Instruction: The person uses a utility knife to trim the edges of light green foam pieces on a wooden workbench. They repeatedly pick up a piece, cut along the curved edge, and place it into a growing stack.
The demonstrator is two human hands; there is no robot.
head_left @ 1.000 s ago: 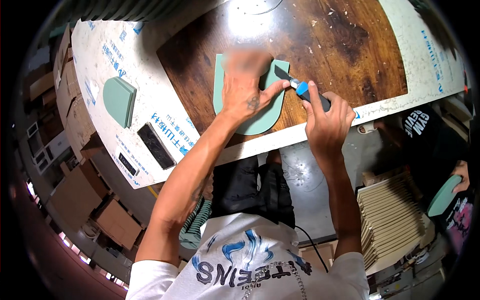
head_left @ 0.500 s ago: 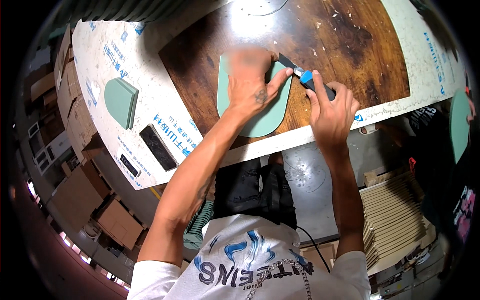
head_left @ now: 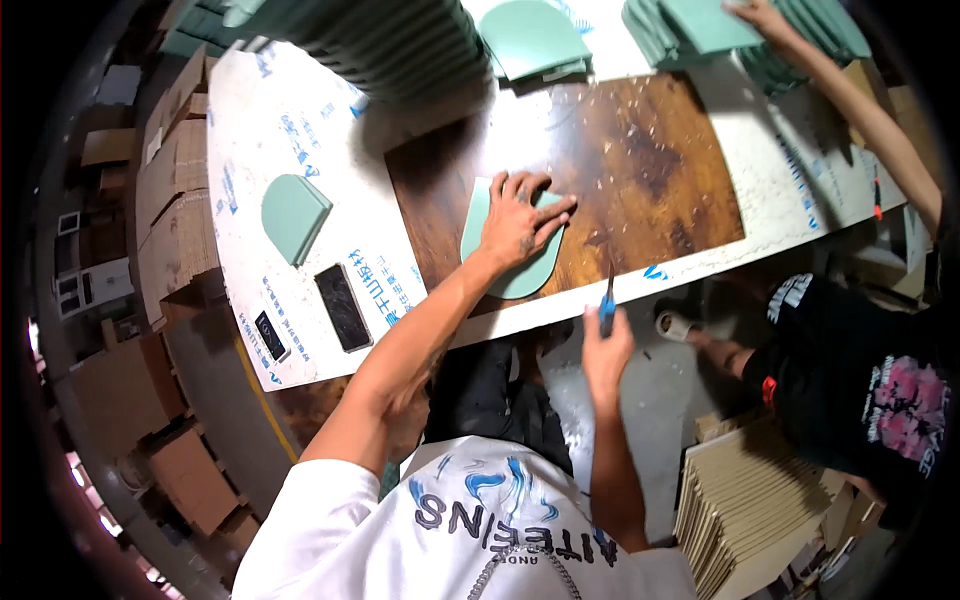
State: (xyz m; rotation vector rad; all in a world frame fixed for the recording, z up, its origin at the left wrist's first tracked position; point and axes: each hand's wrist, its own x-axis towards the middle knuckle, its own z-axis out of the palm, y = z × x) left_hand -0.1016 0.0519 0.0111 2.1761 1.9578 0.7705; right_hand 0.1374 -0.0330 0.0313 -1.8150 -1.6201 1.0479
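- Here, spreads the left hand [head_left: 520, 222] palm down, fingers fanned, on a flat pale-green panel with one rounded end [head_left: 530, 277].
- Has that panel lying on a brown wood-grain board [head_left: 640, 150], near its front edge, rounded end toward the body.
- Grips in the right hand [head_left: 607, 347] a dark-bladed knife with a blue-and-black handle [head_left: 607, 308], fingers closed round the handle.
- Points the blade away from the body, by the front edge of the white table with blue print [head_left: 345, 215], right of the panel and apart from it.
- Left of the board, on the table: a short stack of rounded green pieces [head_left: 295, 218], a black rectangular phone [head_left: 343, 308] and a small black device with a display [head_left: 270, 335].
- Beyond the board: a tall stack of green pieces [head_left: 380, 45] and more rounded green panels [head_left: 535, 38].
- At upper right: another person's hand [head_left: 760, 16] at a pile of green panels [head_left: 700, 25].
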